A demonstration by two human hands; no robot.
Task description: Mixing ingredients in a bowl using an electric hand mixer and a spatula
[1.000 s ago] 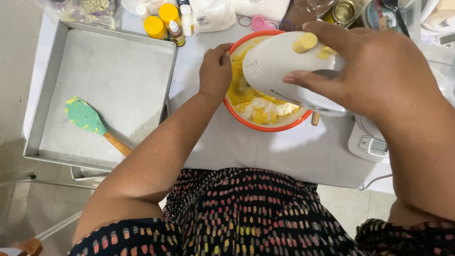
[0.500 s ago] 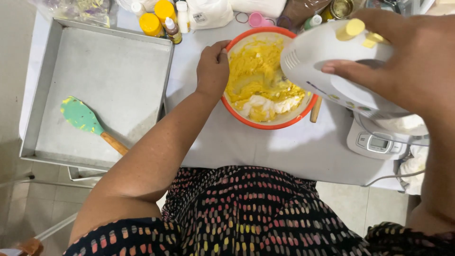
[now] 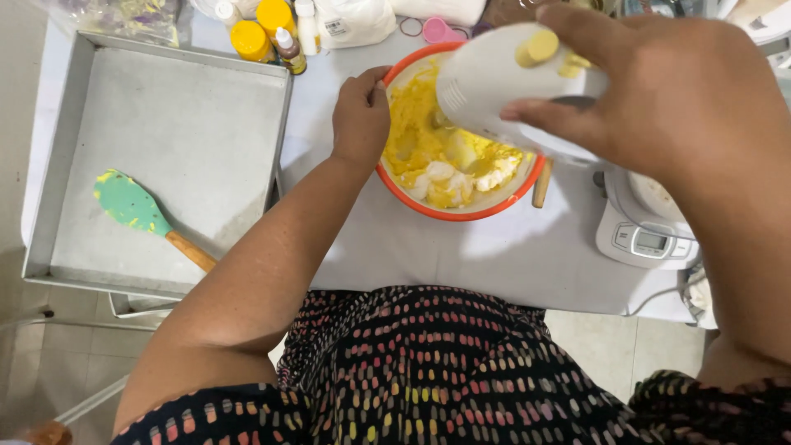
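An orange-rimmed bowl [image 3: 428, 210] of yellow batter with white lumps stands on the white table. My left hand [image 3: 360, 118] grips the bowl's left rim. My right hand [image 3: 659, 91] holds a white hand mixer [image 3: 494, 82] with yellow buttons over the bowl, its body covering the bowl's upper right part. The beaters are hidden under the mixer.
A large grey baking tray [image 3: 173, 124] lies at the left with a green spatula [image 3: 132, 206] on a wooden handle inside it. Yellow-capped bottles [image 3: 259, 33] and bags stand at the back. A white kitchen scale [image 3: 643, 235] sits right of the bowl.
My right hand swung the mixer out to the right of the bowl, then brought it back over the batter. My left hand stayed on the rim.
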